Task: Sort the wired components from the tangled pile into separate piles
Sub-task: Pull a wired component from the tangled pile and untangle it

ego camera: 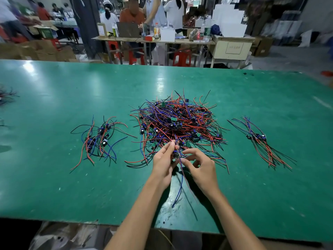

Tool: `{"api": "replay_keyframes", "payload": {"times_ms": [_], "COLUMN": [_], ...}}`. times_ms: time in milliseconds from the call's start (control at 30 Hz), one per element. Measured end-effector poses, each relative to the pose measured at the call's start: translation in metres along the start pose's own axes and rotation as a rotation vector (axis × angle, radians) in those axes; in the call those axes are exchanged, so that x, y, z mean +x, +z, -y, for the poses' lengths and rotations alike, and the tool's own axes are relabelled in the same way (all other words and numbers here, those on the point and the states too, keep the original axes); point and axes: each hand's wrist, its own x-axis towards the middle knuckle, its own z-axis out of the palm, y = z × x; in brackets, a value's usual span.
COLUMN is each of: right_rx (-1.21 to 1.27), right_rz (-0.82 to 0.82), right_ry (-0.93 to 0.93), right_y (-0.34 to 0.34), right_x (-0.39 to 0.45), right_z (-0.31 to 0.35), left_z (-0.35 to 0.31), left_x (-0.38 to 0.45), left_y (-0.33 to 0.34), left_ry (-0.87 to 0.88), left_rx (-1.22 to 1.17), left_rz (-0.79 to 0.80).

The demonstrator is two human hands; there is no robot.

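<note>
Green table [72, 177]: carried every pile.
Left hand [163, 164]: pinched a wired component [176, 154] at the tangled pile's near edge.
Right hand [201, 166]: fingers curled on its wires.
Tangled pile [177, 121]: centre.
Left pile [98, 139], right pile [259, 139]: well apart, flanking.
Writing: cabinet label [234, 47] unreadable.

wire bundle [6, 95] cut off at left edge; background people [133, 13] blurred
</note>
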Motion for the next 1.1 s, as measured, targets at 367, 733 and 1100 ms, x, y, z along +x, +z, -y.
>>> {"api": "replay_keyframes", "payload": {"times_ms": [367, 733, 1100], "right_rx": [0.289, 0.721, 0.638], "right_rz": [-0.179, -0.177, 0.103], "right_ry": [0.206, 0.415, 0.405], "right_y": [-0.007, -0.024, -0.059], "right_x": [0.002, 0.005, 0.014], "right_z": [-0.004, 0.002, -0.003], "left_z": [0.013, 0.017, 0.021], "left_x": [-0.002, -0.024, -0.027], "left_y": [0.001, -0.007, 0.001], "left_ry": [0.05, 0.122, 0.115], "left_rx": [-0.064, 0.103, 0.401], "left_rz": [0.006, 0.19, 0.311]}}
